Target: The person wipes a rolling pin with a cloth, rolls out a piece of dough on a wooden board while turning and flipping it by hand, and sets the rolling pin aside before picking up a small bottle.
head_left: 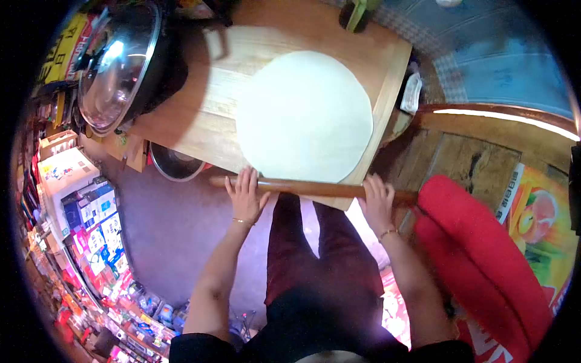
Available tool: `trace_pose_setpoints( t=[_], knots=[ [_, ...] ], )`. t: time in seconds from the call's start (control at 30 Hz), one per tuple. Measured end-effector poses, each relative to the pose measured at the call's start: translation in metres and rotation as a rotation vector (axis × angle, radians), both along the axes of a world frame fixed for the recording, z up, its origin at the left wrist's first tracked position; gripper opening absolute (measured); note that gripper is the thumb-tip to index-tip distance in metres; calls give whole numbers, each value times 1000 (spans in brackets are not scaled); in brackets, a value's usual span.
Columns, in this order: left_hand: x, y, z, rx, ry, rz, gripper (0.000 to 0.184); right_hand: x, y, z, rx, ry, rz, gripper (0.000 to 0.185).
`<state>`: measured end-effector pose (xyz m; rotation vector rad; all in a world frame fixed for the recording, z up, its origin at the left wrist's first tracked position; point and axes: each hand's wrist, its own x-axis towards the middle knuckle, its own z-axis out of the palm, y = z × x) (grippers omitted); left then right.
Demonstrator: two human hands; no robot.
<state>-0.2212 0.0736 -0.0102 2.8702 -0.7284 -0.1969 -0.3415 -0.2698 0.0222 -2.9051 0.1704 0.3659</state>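
Note:
A large, thin round sheet of dough (305, 115) lies flat on a wooden board (221, 100). Along its near edge runs a long brown rolling pin (315, 189), set crosswise in front of my body. My left hand (246, 196) rests over the pin towards its left end, fingers bent across the top and thumb out to the side. Towards the other end, my right hand (378, 202) has its fingers over the pin. The pin's right tip reaches the red cushion, and the undersides of both hands are hidden.
On the left a wok with a glass lid (118, 66) stands by the board. A metal basin (175, 163) sits below the board's edge. Red padded cushion (478, 242) is close at my right. Shelves of packaged goods (97, 230) line the left. A green object (358, 15) is at the back.

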Motion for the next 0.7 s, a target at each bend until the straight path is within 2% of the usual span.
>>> trace_pose_setpoints(
  t=[0.07, 0.1, 0.17, 0.23, 0.27, 0.37, 0.4, 0.43, 0.47, 0.53, 0.57, 0.63, 0.7],
  knots=[
    [12, 23, -5, -28, 69, -163, 55, -7, -6, -2, 80, 36, 61, 60],
    [25, 30, -2, -19, 53, -154, 55, -6, -5, 6, 160, 68, 52, 57],
    [66, 35, -4, 86, 109, -335, 50, 8, 1, 10, 238, 87, 35, 54],
    [131, 9, 16, -72, -46, -356, 43, 34, 7, 8, 146, -62, -48, 48],
    [161, -8, 24, -252, -169, -379, 45, 49, 16, 10, 154, -24, -152, 46],
    [212, -20, 7, -277, -42, -449, 52, 56, 59, -13, 53, -118, -259, 45],
    [219, -16, 0, -299, -22, -463, 48, 48, 71, -15, 93, -184, -251, 45],
    [224, -12, -7, -325, 5, -477, 45, 40, 76, -16, 153, -142, -273, 45],
    [228, -25, 12, -331, 16, -487, 45, 38, 75, -13, 116, -169, -212, 47],
    [234, -61, 73, 265, 288, -508, 38, 41, 57, -18, 18, -299, -104, 50],
    [235, -50, 17, -159, -32, -408, 42, 56, 59, -17, 14, -290, -113, 50],
    [222, -49, 23, -77, -153, -354, 50, 82, 67, -7, -53, -219, -429, 53],
    [213, -24, 20, -28, -101, -389, 54, 63, 105, -4, -91, -119, -490, 57]
  ],
)
